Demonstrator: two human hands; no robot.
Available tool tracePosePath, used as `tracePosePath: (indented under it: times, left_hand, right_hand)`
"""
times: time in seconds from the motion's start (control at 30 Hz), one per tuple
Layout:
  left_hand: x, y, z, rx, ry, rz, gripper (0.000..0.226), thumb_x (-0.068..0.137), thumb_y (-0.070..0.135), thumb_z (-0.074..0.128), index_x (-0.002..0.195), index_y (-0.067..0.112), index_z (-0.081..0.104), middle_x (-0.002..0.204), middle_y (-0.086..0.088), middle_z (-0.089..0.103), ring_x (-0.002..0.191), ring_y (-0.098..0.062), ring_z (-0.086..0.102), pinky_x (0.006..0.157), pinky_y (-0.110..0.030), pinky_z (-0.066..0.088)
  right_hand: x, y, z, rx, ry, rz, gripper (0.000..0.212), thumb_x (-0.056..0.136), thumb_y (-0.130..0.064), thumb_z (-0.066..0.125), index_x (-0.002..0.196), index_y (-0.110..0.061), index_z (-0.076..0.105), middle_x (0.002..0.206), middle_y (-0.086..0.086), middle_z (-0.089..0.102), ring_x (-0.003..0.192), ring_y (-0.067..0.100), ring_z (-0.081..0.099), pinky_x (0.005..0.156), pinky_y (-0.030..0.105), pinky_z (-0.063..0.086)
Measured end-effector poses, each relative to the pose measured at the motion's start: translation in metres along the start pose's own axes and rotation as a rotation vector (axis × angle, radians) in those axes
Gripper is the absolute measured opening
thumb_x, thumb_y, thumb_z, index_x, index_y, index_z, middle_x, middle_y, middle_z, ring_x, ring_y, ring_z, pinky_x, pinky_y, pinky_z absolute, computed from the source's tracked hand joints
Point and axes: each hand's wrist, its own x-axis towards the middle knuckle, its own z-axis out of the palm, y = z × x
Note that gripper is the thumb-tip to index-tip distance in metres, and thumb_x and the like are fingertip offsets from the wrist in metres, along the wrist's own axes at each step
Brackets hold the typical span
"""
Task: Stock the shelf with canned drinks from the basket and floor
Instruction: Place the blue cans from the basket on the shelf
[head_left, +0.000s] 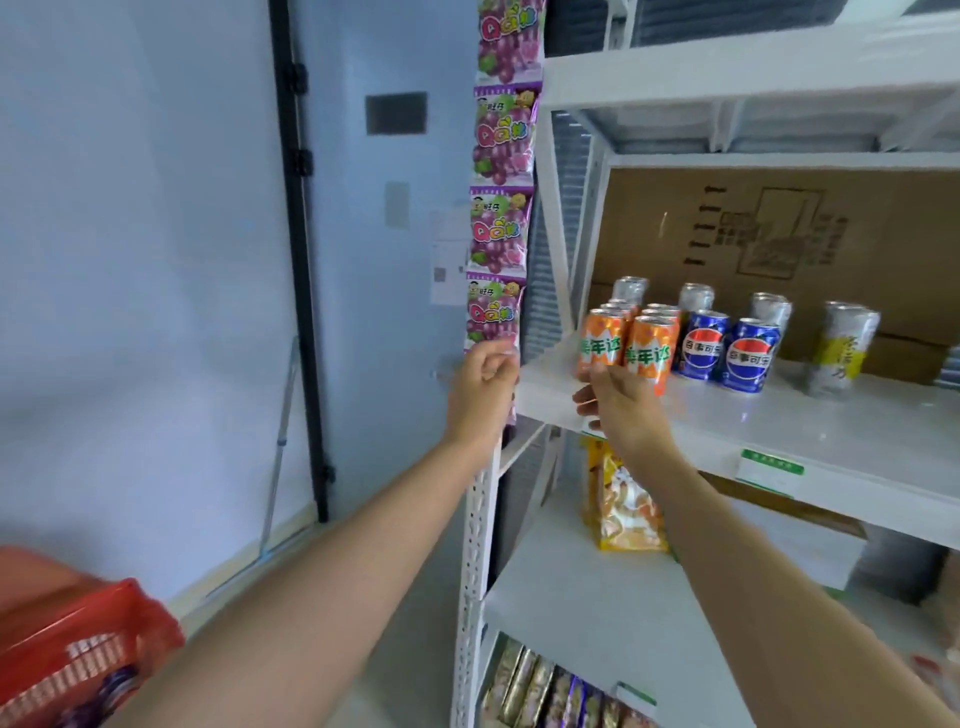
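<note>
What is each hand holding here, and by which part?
The left hand appears to pinch the bottom edge of the lowest purple packet. The right hand reaches the base of a front orange can; whether it grips cannot be told.

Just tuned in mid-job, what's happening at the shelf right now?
A person is stocking the white shelf. The right hand is at the base of the front orange cans, blue cans beside them; whether it has a grip on one is unclear. The left hand is curled at the shelf's corner post, by the hanging candy strip. The red basket is low on the left.
</note>
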Motion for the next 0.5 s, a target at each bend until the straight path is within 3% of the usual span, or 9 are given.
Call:
tracePosePath:
  times: [0.07, 0.13, 0.27, 0.5]
  left_hand:
    - [-0.006, -0.003, -0.044, 0.043, 0.066, -0.012, 0.018, 0.097, 0.012, 0.055, 0.114, 0.010, 0.060, 0.109, -0.004, 0.066, 0.096, -0.009, 0.064, 0.086, -0.025, 0.052]
    - [-0.010, -0.003, -0.092, 0.035, 0.133, -0.033, 0.013, 0.097, 0.011, 0.054, 0.109, 0.015, 0.059, 0.100, 0.001, 0.066, 0.094, -0.019, 0.063, 0.082, -0.033, 0.051]
    - [-0.020, -0.002, -0.189, 0.075, 0.252, -0.042, 0.012, 0.096, 0.008, 0.054, 0.105, 0.014, 0.059, 0.088, 0.001, 0.063, 0.081, -0.018, 0.060, 0.073, -0.031, 0.048]
    - [-0.038, -0.009, -0.391, 0.167, 0.411, -0.076, 0.014, 0.095, 0.013, 0.056, 0.099, 0.023, 0.064, 0.101, -0.003, 0.066, 0.085, -0.020, 0.063, 0.074, -0.032, 0.049]
  right_hand:
    - [-0.014, -0.008, 0.036, 0.038, -0.060, -0.015, 0.030, 0.104, -0.031, 0.039, 0.095, -0.016, 0.063, 0.087, 0.009, 0.067, 0.082, 0.027, 0.063, 0.079, 0.042, 0.051]
    - [-0.029, -0.020, 0.076, 0.075, -0.105, -0.017, 0.029, 0.103, -0.033, 0.040, 0.089, -0.020, 0.062, 0.089, 0.012, 0.068, 0.081, 0.028, 0.064, 0.080, 0.043, 0.052]
    - [-0.061, -0.046, 0.164, 0.161, -0.212, -0.038, 0.027, 0.103, -0.029, 0.042, 0.091, -0.017, 0.062, 0.079, 0.002, 0.064, 0.068, 0.014, 0.060, 0.071, 0.032, 0.047]
    - [-0.121, -0.096, 0.349, 0.243, -0.453, -0.030, 0.028, 0.103, -0.028, 0.043, 0.096, -0.011, 0.063, 0.080, 0.003, 0.064, 0.071, 0.017, 0.060, 0.069, 0.028, 0.048]
